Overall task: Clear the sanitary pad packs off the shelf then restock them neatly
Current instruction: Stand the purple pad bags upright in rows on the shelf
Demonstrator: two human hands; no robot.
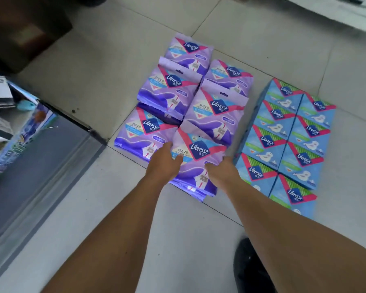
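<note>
The pale tiled floor [199, 240] carries everything: a block of blue and green Libresse pad packs [287, 140] stands in two tidy rows toward its right side, and just beside it on the left a looser cluster of soft purple plastic Libresse pad packs [186, 106], overlapping like shingles. A dark grey metal shelf base [40, 161] runs along the floor's left edge. The nearest purple pack [195, 166] lies straight ahead of both hands, between them, its long axis running away from the person, hang-tab end at the far side. The left hand [164, 163] rests on its left edge, fingers curled over it; the right hand [222, 170] grips the right edge. Both are equally near, so a two-handed lift looks likeliest
</note>
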